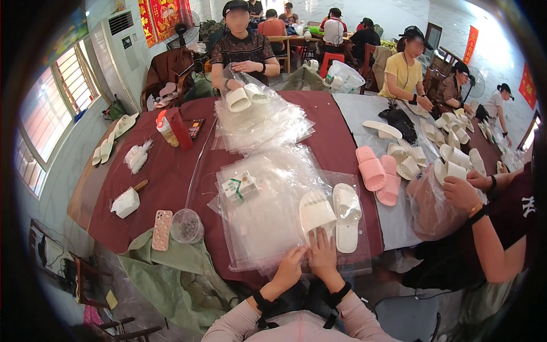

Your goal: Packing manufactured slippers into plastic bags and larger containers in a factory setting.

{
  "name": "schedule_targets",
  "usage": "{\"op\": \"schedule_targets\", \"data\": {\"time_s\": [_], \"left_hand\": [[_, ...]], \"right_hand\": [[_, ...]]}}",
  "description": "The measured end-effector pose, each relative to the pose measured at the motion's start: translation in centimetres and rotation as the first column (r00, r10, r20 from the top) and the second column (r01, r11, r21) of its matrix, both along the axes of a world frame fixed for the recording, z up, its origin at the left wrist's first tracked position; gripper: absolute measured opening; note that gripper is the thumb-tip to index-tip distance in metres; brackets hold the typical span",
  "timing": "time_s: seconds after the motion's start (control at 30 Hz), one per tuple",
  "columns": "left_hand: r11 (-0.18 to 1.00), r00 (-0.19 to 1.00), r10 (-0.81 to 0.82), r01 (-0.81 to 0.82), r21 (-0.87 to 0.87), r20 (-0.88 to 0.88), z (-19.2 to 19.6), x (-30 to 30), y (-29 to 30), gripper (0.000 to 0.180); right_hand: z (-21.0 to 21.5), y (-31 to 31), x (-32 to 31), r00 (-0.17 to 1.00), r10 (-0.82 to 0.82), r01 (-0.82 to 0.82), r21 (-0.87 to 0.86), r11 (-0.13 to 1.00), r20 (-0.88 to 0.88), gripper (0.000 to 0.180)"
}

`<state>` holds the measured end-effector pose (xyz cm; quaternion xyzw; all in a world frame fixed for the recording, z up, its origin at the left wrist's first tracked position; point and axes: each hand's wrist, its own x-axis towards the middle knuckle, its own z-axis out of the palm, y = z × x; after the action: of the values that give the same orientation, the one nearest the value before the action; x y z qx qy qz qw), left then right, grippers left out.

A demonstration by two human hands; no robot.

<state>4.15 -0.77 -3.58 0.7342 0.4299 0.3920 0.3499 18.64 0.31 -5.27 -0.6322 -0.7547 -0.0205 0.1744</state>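
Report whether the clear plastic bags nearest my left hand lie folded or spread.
Spread: the clear plastic bags lie flat, stacked broadly across the maroon tablecloth.

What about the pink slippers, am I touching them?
No, your right hand is on a white slipper, your left hand close by.

Pale pink top [299, 329], sleeves [360, 317] same colour; black wristbands [262, 301], both sides; black strips [330, 320] at front, possibly straps.
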Motion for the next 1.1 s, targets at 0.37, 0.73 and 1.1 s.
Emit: {"op": "schedule_targets", "data": {"time_s": [0.37, 0.73, 1.1], "left_hand": [[0.975, 0.987, 0.009, 0.028, -0.223, 0.162, -0.2, 0.3, -0.3, 0.04], [0.7, 0.732, -0.338, 0.615, -0.362, 0.592, 9.1, 1.6, -2.7, 0.042], [0.661, 0.606, 0.707, -0.749, -0.039, 0.365, 6.2, -12.3, -4.7, 0.018]], "right_hand": [[3.1, -3.9, 2.5, 0.91, 0.182, -0.264, -0.182, 0.947, -0.374, 0.053], [6.8, -7.9, 6.4, 0.984, -0.169, 0.15, 0.26, 0.954, 0.051, 0.093], [3.9, -7.3, 13.2, 0.811, -0.158, 0.427, 0.386, 0.818, -0.564, 0.035]]}}
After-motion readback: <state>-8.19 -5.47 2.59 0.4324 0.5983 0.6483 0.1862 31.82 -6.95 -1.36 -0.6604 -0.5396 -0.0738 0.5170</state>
